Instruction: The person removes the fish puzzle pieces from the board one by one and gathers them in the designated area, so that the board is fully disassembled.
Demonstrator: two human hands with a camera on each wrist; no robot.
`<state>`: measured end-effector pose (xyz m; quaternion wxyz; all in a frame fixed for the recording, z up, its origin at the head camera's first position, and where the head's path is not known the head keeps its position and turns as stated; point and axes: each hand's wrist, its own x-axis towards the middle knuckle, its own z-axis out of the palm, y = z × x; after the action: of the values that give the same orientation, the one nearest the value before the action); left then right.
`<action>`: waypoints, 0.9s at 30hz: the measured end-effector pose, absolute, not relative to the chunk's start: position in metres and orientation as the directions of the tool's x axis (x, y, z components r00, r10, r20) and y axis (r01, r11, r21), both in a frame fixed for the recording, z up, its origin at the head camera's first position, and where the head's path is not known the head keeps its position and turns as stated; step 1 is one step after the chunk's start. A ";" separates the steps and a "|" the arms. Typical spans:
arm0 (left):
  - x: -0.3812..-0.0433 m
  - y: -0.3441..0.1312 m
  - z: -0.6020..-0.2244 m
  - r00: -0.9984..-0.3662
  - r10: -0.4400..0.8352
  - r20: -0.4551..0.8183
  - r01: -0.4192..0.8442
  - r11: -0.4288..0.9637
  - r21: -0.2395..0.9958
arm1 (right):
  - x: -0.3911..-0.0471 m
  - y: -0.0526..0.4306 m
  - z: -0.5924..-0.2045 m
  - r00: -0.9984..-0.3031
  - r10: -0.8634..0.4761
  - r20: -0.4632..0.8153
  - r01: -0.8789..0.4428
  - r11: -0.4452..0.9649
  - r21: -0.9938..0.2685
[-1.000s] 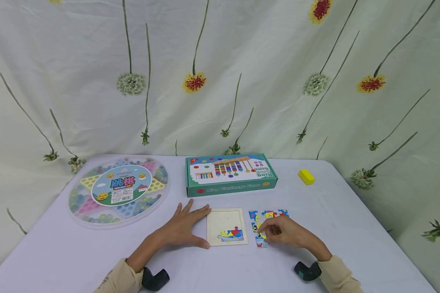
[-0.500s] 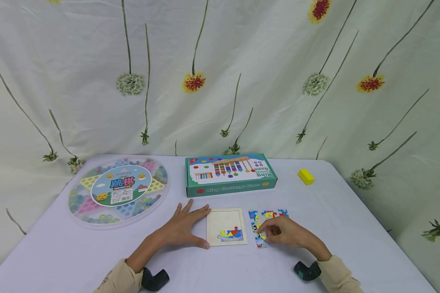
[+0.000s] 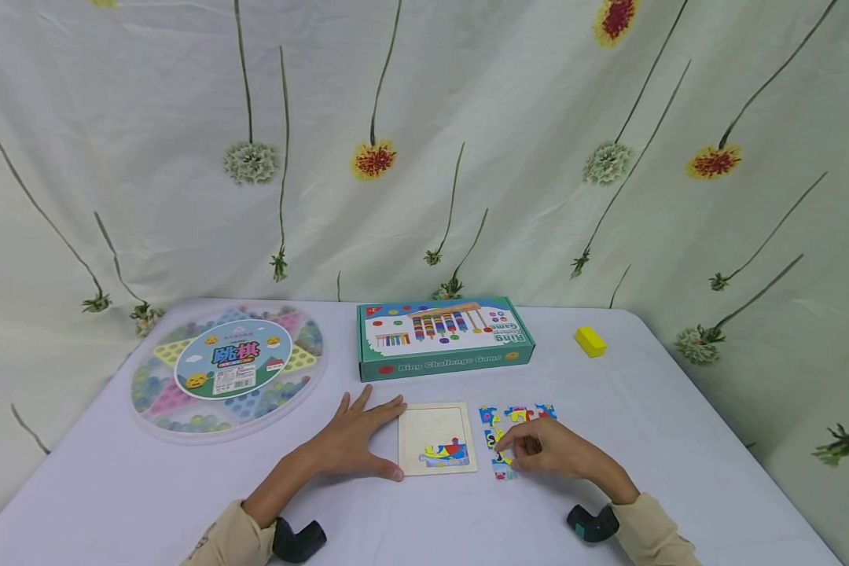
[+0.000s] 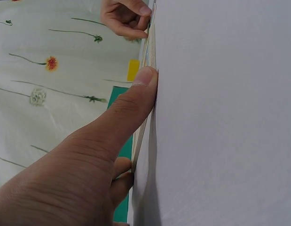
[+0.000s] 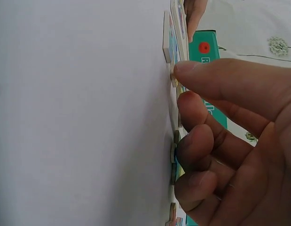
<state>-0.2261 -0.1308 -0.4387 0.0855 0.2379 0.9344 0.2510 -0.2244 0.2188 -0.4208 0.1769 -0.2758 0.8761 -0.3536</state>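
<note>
A square wooden puzzle tray (image 3: 424, 424) lies flat in front of me, with joined puzzle pieces (image 3: 447, 453) in its lower right part. My left hand (image 3: 347, 440) is spread at its left side; the forefinger touches the upper left corner and the straight thumb the lower left. My right hand (image 3: 555, 450) is over the loose pieces right of the tray, its thumb and forefinger pinching a yellow puzzle piece (image 3: 507, 456). In the right wrist view the thumb (image 5: 192, 70) is against the piece's edge and the other fingers are curled; the forefinger's contact is partly hidden.
Several loose puzzle pieces (image 3: 520, 413) lie around the right hand. Behind stands a green Ring Challenge Game box (image 3: 446, 338). At left is a round Chinese checkers set (image 3: 229, 373), and a yellow block (image 3: 590, 342) sits back right. A flowered curtain (image 3: 424, 157) hangs behind the table.
</note>
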 end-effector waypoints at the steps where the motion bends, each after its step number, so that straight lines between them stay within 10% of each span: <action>1: -0.226 -0.131 -0.439 -0.873 0.487 -0.041 0.400 0.761 0.511 | -0.224 0.219 -0.421 -0.786 -0.608 -0.113 -0.359 0.598 -0.716; 27: -0.227 -0.131 -0.441 -0.873 0.485 -0.045 0.397 0.763 0.510 | -0.230 0.191 -0.414 -0.798 -0.602 0.010 -0.456 0.593 -0.664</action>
<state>-0.2267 -0.1314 -0.4406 0.0873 0.2359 0.9348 0.2508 -0.2298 0.1913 -0.4136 0.1084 -0.2987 0.8859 -0.3379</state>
